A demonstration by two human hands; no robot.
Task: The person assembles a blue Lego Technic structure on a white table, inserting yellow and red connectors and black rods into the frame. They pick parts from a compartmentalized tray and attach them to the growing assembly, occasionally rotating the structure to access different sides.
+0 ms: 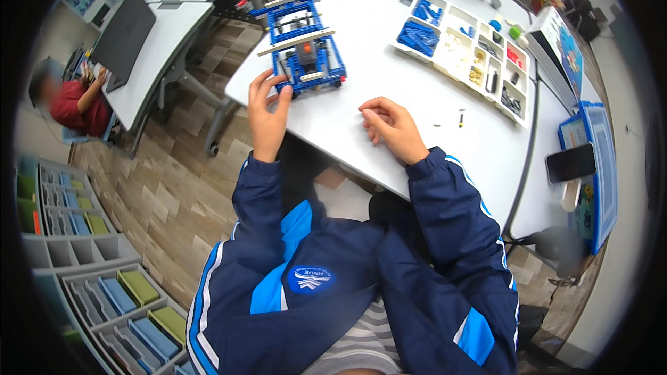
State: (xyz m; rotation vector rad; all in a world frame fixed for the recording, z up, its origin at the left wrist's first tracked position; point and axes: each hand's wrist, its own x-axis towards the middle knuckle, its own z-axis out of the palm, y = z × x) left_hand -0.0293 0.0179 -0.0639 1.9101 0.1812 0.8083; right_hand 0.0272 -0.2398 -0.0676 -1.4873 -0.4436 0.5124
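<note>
A blue model vehicle (306, 55) built of plastic bricks and beams stands on the white table (333, 125) at its left edge. It carries a grey and orange block, pale cross beams and a small orange-red figure at its far end. My left hand (267, 114) grips the vehicle's near left corner between thumb and fingers. Over the table to the right, my right hand (392, 125) is loosely bent, with fingers apart and nothing visible in them. Two small pieces lie to its right, one of them a thin black-and-yellow part (461, 118).
A white sorting tray (451, 66) holds blue, white, tan, red and black pieces at the back right. Beyond it are a box (556, 48), a blue-rimmed case (590, 173) and a black phone (571, 163). Another person (80, 107) sits at a left table; storage trays (118, 292) stand lower left.
</note>
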